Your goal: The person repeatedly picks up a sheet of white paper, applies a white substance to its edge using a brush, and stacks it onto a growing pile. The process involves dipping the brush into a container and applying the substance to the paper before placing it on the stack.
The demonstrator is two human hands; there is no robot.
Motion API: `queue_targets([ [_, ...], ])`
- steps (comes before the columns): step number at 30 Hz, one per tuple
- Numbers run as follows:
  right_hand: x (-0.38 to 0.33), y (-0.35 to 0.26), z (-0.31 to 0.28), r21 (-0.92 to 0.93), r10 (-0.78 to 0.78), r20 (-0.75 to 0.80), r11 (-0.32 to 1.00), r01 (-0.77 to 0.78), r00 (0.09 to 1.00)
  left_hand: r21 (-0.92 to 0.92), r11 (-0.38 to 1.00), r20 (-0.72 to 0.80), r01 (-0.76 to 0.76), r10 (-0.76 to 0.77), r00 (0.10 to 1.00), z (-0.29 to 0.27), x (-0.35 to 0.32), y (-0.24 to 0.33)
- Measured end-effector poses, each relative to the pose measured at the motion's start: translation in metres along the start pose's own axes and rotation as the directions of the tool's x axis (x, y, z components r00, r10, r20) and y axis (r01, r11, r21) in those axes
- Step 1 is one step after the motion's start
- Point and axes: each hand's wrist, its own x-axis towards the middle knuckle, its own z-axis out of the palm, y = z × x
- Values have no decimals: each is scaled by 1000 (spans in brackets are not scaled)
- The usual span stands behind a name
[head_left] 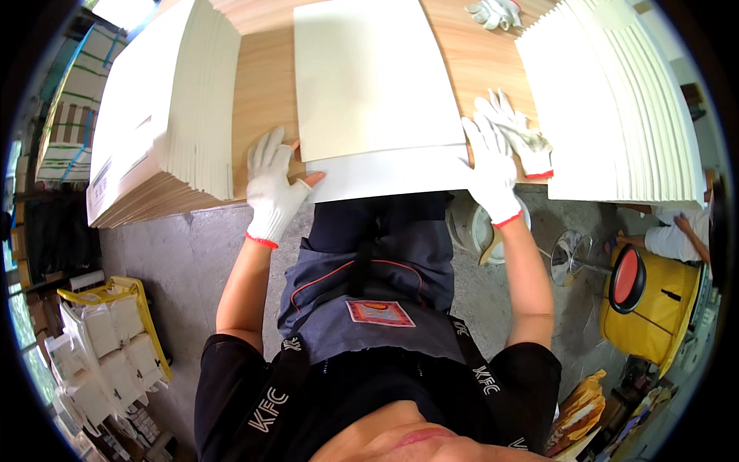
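A large cream-coloured board (369,77) lies flat on the wooden table in front of me. Along its near side runs a white strip (392,173), reaching to the table's front edge; I cannot tell whether it is a flap or a separate sheet. My left hand (273,181), in a white knitted glove with a red cuff and bare thumb tip, lies at the left corner, fingers outstretched, thumb touching the strip. At the right corner my right hand (491,165), also gloved, rests with fingers extended; its thumb is hard to make out. A loose glove (531,142) lies beside it.
Tall stacks of cream boards stand on the table, a left stack (200,100) and a right stack (608,108). Another glove (496,14) lies farther back. Below are a white bucket (489,231), a round stool (627,279), a yellow cart (643,316) and a yellow-framed rack (115,339).
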Motion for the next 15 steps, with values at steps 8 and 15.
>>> queue_targets([
  [8, -6, -2, -5, 132, -26, -23, 991, 29, 999, -30, 999, -22, -44, 43, 999, 2, -2, -5],
  [15, -6, -5, -7, 102, -36, -50, 994, 41, 998, 6, 998, 27, -60, 60, 998, -4, 2, -4],
])
